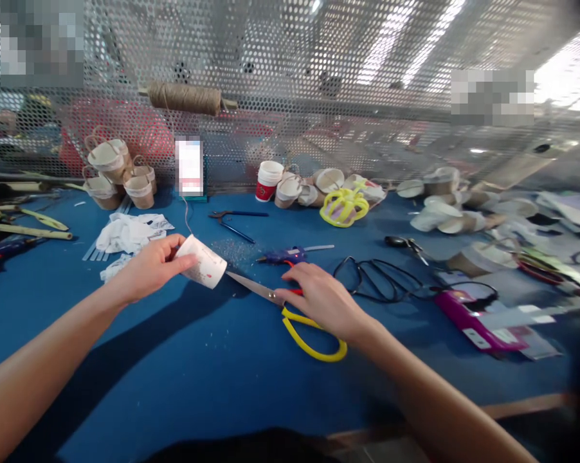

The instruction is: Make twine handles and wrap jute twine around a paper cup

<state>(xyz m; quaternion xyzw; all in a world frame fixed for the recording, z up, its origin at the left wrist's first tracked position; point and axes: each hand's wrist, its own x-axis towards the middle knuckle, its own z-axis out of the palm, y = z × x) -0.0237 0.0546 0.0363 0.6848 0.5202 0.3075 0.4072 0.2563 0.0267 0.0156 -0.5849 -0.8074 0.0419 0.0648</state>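
Tilted on its side above the table, a small white printed paper cup (204, 262) is pinched in my left hand (157, 260). A strand of twine runs from the cup up to the spool (186, 98). My right hand (321, 296) is curled over the handle area of a blue glue gun (283, 256), with a bit of red showing between thumb and finger; the palm side is hidden. Under and beside that hand are yellow-handled scissors (314, 347), blades closed and pointing at the cup's rim. Blue-handled pliers (232, 222) lie behind.
Cups with twine handles (107, 190) stand at the back left, near white crumpled paper (130, 235). A phone (190, 168) leans at the back. A yellow basket-like piece (343, 207), black cable (381, 280), magenta box (478, 321) and more cups crowd the right.
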